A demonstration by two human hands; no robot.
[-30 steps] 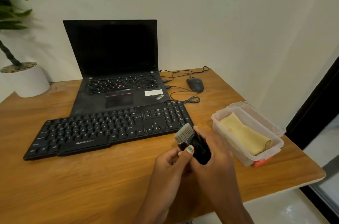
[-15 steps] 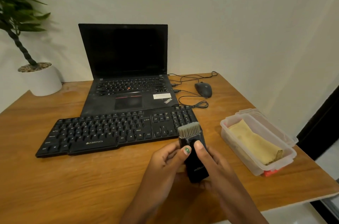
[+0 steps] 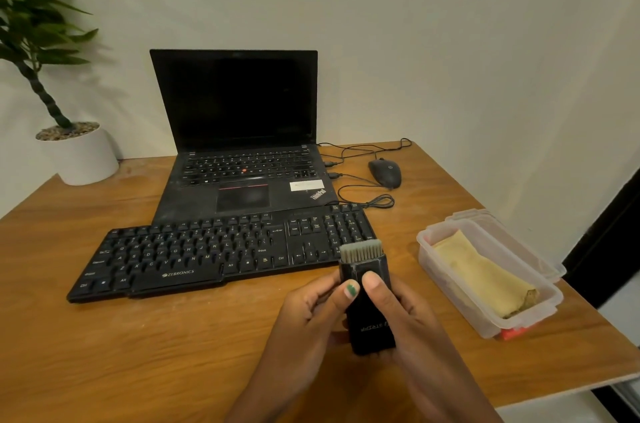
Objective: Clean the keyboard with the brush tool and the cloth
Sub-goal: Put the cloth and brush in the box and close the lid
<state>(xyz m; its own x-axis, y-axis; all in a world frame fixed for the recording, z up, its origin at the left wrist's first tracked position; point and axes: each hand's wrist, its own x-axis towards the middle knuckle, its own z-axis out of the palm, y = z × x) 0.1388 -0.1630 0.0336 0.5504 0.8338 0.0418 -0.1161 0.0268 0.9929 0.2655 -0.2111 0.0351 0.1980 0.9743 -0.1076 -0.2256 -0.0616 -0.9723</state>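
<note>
A black brush tool point(image 3: 367, 315) with grey bristles at its top is held upright above the table, just in front of the keyboard's right end. My left hand point(image 3: 311, 312) and my right hand point(image 3: 405, 315) both grip its body, thumbs pressed side by side on its front face. The black external keyboard point(image 3: 214, 256) lies across the wooden table point(image 3: 138, 353) in front of the laptop. A folded yellow cloth point(image 3: 481, 270) lies inside a clear plastic container point(image 3: 426, 242) at the right.
An open black laptop point(image 3: 242, 159) stands behind the keyboard. A black mouse point(image 3: 385, 173) and looped cables lie to its right. A potted plant in a white pot point(image 3: 79, 156) stands at the back left. The container's lid point(image 3: 519, 232) leans behind it near the table's right edge.
The brush tool turned from tilted to upright in both hands, with bristles pointing up. The view shifted, so everything sits lower and further right in the frame.
</note>
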